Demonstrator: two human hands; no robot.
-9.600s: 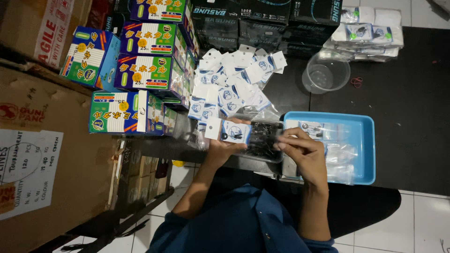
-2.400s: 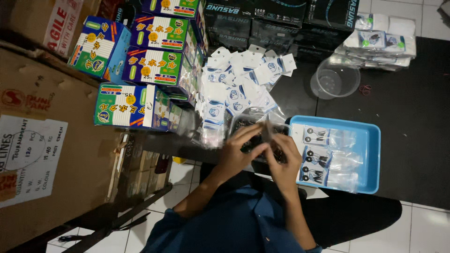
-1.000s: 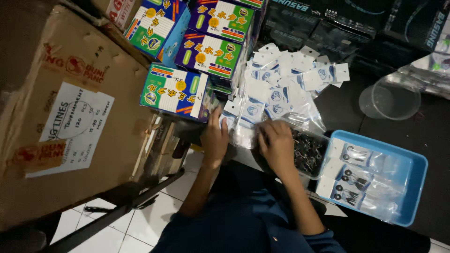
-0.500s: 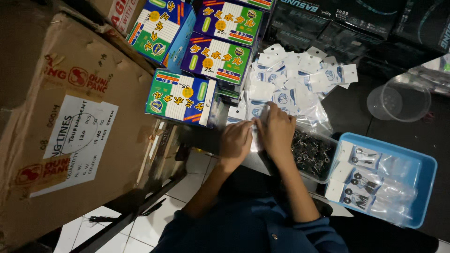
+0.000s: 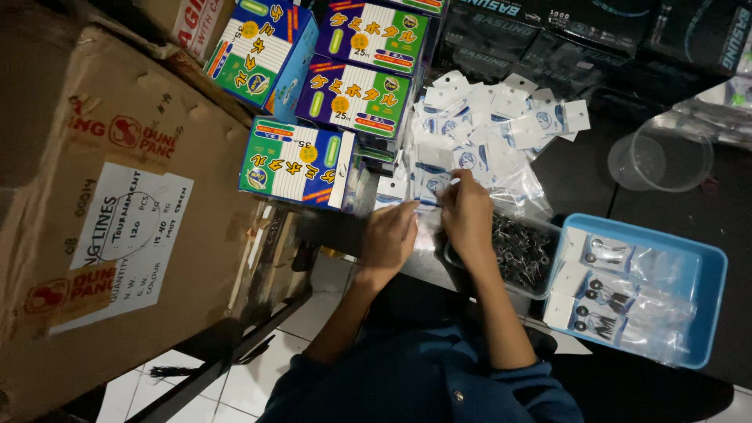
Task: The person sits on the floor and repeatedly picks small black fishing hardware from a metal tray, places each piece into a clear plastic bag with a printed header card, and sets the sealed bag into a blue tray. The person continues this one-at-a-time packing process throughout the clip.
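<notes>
My left hand point(image 5: 389, 239) and my right hand point(image 5: 468, 213) meet at the near edge of a heap of small clear bags with white header cards point(image 5: 489, 133). Both pinch one of these small bags point(image 5: 427, 205) between them. Just right of my right hand sits a clear tub of small dark metal parts point(image 5: 523, 252). Further right, a blue tray point(image 5: 709, 270) holds several filled bags.
Colourful small boxes point(image 5: 356, 98) are stacked left of the heap. A big brown carton point(image 5: 102, 196) with a white label fills the left side. An empty clear plastic cup point(image 5: 662, 157) stands at the upper right, and dark boxes point(image 5: 564, 39) line the back.
The view has swung left and down. My hands left the blue tray and the parts tub and moved to the heap of small bags, where they now pinch one.
</notes>
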